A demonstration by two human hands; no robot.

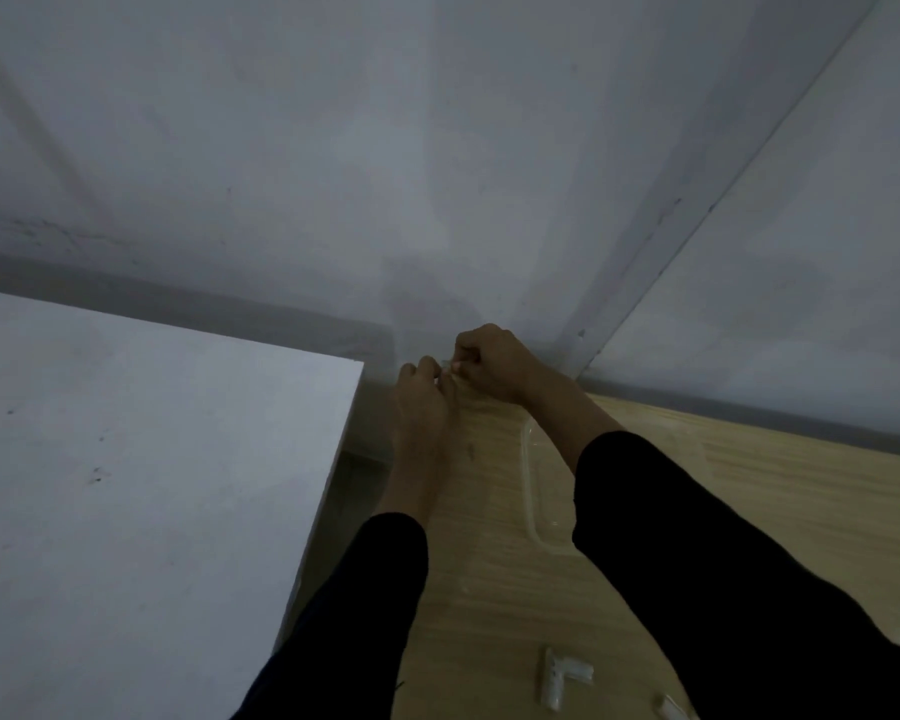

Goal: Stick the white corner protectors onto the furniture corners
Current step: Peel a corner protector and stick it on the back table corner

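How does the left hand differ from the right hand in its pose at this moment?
The left hand reaches forward with its back to the camera and its fingers only slightly bent, while the right hand is curled tight like a fist. The left hand sits lower in the view and the right hand higher. Both pinch one small pale piece between them.

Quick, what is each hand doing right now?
Left hand: pinches a small pale piece.
Right hand: fingers curled, pinches the same piece.

Plain home room: white furniture top, wood-grain floor, bare grey walls.
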